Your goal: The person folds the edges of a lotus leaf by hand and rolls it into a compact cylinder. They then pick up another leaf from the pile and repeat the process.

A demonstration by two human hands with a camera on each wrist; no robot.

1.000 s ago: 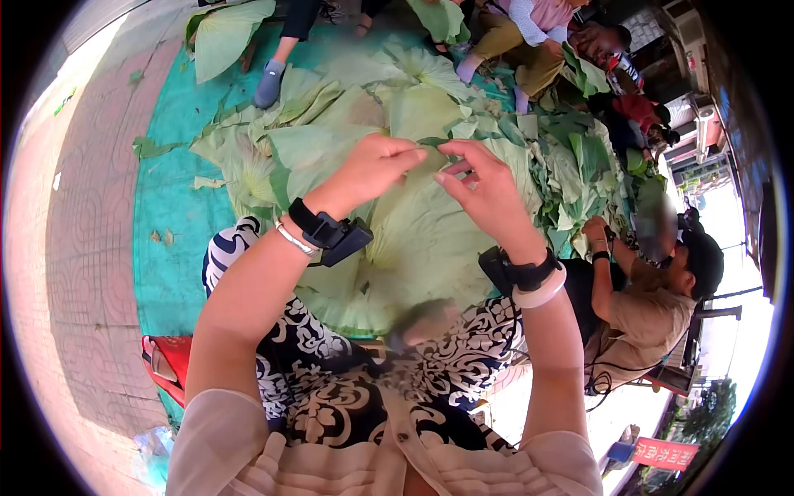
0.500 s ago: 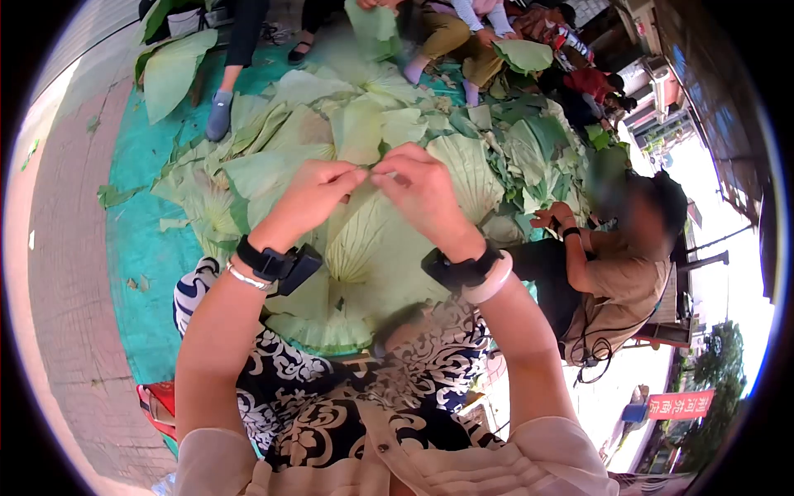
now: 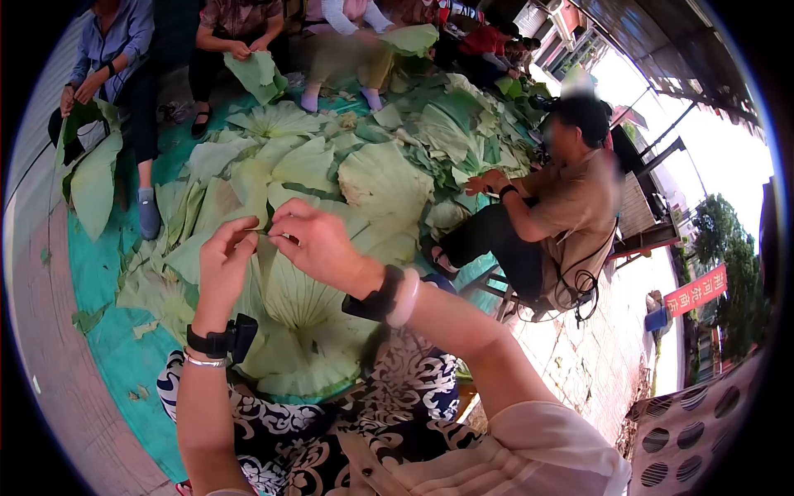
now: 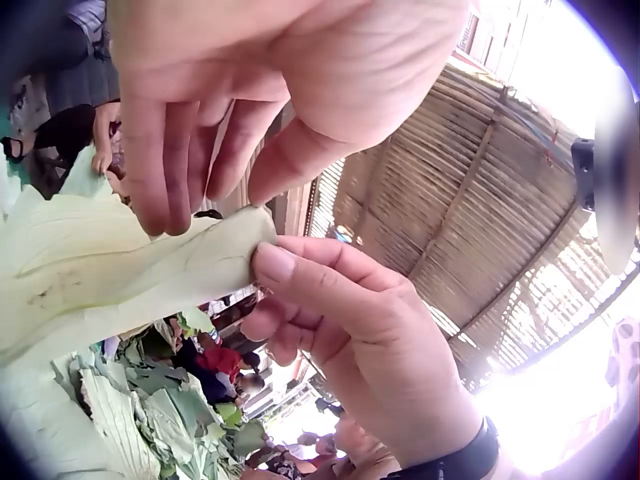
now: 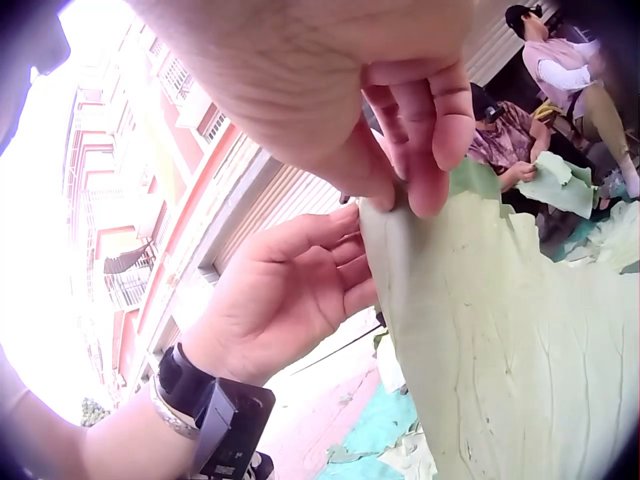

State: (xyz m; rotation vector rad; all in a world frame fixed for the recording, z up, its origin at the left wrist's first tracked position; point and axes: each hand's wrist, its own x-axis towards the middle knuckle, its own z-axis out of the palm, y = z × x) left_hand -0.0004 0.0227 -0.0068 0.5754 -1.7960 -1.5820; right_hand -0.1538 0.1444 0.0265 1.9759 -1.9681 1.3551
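**Sam:** What are the hands holding?

**Mia:** One big green leaf (image 3: 298, 314). The left hand (image 3: 223, 260) and the right hand (image 3: 318, 244) both pinch its top edge between thumb and fingers. The two hands are just beside each other, with the fingertips nearly touching.

**Sam:** Which way does the leaf go?

**Mia:** Its long way runs from the hands down to the person's lap. The pinched edge is up and away from the body. The wide round end lies on the lap, on black and white patterned cloth. Its lines spread out like a fan.

**Sam:** How many things are on the wrists?

**Mia:** Four. There are two black straps (image 3: 217, 341), one on each wrist. There is one silver bangle (image 3: 203, 361) on the left and one pale bangle (image 3: 407, 296) on the right.

**Sam:** What is past the hands?

**Mia:** A pile of leaves (image 3: 389, 165), too many to count, on a blue-green mat (image 3: 99, 273) on the ground. People sit around it. I count five for sure, but the far ones are small, so there may be more. One in a tan shirt (image 3: 571, 198) sits close on the right, on a seat.

**Sam:** Can you read any words?

**Mia:** There is one red sign (image 3: 693, 291) with yellow writing at the far right. It is too small to read.
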